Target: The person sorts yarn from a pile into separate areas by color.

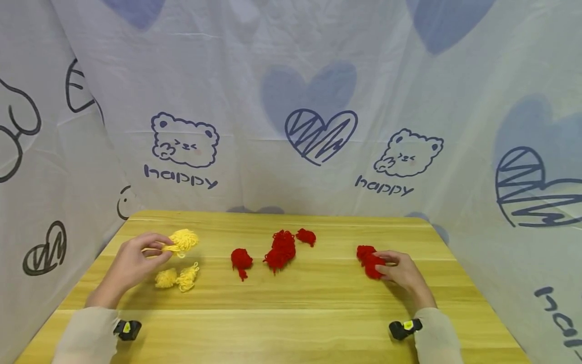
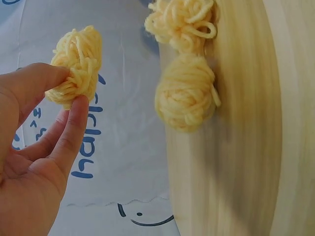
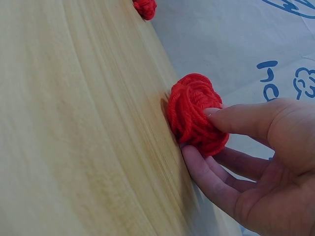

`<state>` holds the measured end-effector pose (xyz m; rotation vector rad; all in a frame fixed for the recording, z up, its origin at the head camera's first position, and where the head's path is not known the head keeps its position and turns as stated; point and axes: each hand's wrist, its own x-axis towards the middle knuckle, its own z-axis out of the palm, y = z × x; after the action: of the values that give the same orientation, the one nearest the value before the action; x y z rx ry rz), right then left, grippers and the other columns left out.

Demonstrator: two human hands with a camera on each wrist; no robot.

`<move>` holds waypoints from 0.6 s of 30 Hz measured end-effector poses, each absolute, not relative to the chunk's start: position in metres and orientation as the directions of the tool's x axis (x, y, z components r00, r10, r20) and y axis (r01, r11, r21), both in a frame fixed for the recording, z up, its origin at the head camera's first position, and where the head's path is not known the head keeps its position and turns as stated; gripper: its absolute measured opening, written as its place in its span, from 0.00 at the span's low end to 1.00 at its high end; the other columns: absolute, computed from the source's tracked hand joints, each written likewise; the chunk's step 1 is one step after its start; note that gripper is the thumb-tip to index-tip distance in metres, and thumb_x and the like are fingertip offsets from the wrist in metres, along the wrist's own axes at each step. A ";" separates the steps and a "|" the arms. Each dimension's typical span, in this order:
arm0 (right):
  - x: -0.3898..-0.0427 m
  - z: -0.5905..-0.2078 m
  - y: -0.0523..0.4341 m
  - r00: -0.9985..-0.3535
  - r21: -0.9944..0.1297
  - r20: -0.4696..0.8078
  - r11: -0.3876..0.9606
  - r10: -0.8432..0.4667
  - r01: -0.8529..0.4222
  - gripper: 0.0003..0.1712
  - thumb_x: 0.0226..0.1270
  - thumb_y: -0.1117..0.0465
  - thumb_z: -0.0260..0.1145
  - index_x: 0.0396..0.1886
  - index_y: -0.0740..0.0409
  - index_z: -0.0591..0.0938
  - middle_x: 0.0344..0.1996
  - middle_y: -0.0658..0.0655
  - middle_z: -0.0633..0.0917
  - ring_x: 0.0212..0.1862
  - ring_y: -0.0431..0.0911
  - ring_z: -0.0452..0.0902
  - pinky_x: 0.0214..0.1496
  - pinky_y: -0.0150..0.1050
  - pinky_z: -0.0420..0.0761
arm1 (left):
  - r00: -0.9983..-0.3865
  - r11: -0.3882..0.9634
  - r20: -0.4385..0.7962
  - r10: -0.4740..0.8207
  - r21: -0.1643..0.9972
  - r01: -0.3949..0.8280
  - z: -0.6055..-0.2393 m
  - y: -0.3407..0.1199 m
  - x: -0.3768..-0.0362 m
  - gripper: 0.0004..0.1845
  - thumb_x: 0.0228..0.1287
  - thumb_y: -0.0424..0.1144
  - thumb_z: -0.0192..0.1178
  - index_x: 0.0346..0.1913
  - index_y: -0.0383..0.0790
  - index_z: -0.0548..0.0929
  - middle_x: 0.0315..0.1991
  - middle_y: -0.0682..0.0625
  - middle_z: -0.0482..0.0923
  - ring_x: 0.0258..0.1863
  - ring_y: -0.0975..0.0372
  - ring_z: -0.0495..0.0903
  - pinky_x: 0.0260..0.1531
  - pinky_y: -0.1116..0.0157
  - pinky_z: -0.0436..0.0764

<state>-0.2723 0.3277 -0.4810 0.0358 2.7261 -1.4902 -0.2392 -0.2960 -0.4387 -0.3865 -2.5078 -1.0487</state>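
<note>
My left hand point(image 1: 162, 248) pinches a small yellow yarn bundle point(image 1: 184, 239) between thumb and forefinger, lifted just above the wooden table point(image 1: 291, 313). The left wrist view shows that hand point(image 2: 72, 88) on the bundle point(image 2: 78, 54). Two more yellow bundles point(image 1: 165, 278) point(image 1: 188, 276) lie on the table below it, and both appear in the left wrist view point(image 2: 186, 98) point(image 2: 183, 22). My right hand point(image 1: 385, 266) grips a red yarn bundle point(image 1: 369, 260) that rests on the table at the right. In the right wrist view the hand point(image 3: 202, 133) has thumb and fingers curled round this bundle point(image 3: 189, 105).
Three other red yarn bundles point(image 1: 241, 259) point(image 1: 281, 250) point(image 1: 306, 236) lie mid-table; one point(image 3: 145, 7) shows in the right wrist view. A printed cloth backdrop point(image 1: 300, 126) with bears and hearts walls in the table on three sides.
</note>
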 end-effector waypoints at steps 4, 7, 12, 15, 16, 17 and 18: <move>-0.272 -0.481 0.328 -0.999 -0.844 -0.039 0.535 0.006 0.036 0.24 0.69 0.69 0.69 0.64 0.70 0.80 0.60 0.78 0.79 0.50 0.54 0.85 0.45 0.41 0.90 | -0.882 0.679 0.459 0.102 0.616 0.399 -0.441 -0.299 -0.237 0.10 0.61 0.26 0.71 0.45 0.37 0.87 0.47 0.39 0.86 0.38 0.82 0.78 0.41 0.78 0.85; -0.271 -0.480 0.327 -0.999 -0.847 -0.038 0.531 0.004 0.035 0.24 0.69 0.69 0.69 0.64 0.70 0.79 0.61 0.78 0.79 0.50 0.54 0.85 0.44 0.40 0.90 | -0.880 0.672 0.462 0.106 0.620 0.406 -0.442 -0.302 -0.236 0.10 0.61 0.25 0.71 0.44 0.36 0.87 0.47 0.38 0.85 0.38 0.82 0.78 0.41 0.81 0.83; -0.271 -0.480 0.327 -0.999 -0.849 -0.045 0.527 0.006 0.042 0.25 0.69 0.69 0.69 0.64 0.69 0.79 0.61 0.78 0.78 0.51 0.55 0.85 0.44 0.40 0.90 | -0.878 0.665 0.467 0.101 0.625 0.409 -0.443 -0.305 -0.235 0.10 0.61 0.25 0.71 0.45 0.35 0.87 0.48 0.38 0.85 0.39 0.83 0.77 0.42 0.81 0.83; -0.271 -0.480 0.327 -0.999 -0.848 -0.052 0.527 0.010 0.050 0.24 0.70 0.68 0.69 0.64 0.69 0.79 0.61 0.77 0.78 0.51 0.54 0.85 0.45 0.41 0.90 | -0.878 0.669 0.470 0.090 0.624 0.403 -0.444 -0.309 -0.234 0.10 0.62 0.26 0.71 0.45 0.35 0.87 0.49 0.37 0.85 0.40 0.83 0.77 0.42 0.82 0.83; -0.271 -0.480 0.327 -0.998 -0.848 -0.055 0.528 0.014 0.054 0.24 0.70 0.68 0.69 0.64 0.69 0.79 0.61 0.77 0.79 0.50 0.54 0.85 0.45 0.41 0.90 | -0.878 0.670 0.470 0.086 0.625 0.400 -0.445 -0.310 -0.234 0.10 0.62 0.26 0.71 0.45 0.35 0.87 0.49 0.37 0.85 0.40 0.83 0.77 0.41 0.82 0.82; -0.272 -0.480 0.327 -0.998 -0.847 -0.055 0.529 0.015 0.055 0.24 0.70 0.68 0.69 0.64 0.69 0.79 0.61 0.77 0.79 0.50 0.53 0.85 0.45 0.41 0.90 | -0.878 0.673 0.472 0.083 0.624 0.398 -0.445 -0.312 -0.234 0.10 0.62 0.26 0.71 0.45 0.36 0.88 0.50 0.37 0.85 0.40 0.83 0.77 0.41 0.82 0.82; -0.272 -0.480 0.327 -0.998 -0.846 -0.058 0.530 0.019 0.059 0.24 0.70 0.68 0.69 0.64 0.68 0.80 0.61 0.77 0.79 0.49 0.53 0.85 0.45 0.41 0.90 | -0.878 0.674 0.472 0.081 0.623 0.396 -0.446 -0.313 -0.233 0.10 0.62 0.27 0.71 0.46 0.36 0.88 0.50 0.37 0.84 0.40 0.83 0.77 0.41 0.82 0.82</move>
<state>-0.2718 0.3269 -0.4798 0.0695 2.7114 -1.5024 -0.2334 -0.3132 -0.4456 -0.3728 -2.4814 -1.0596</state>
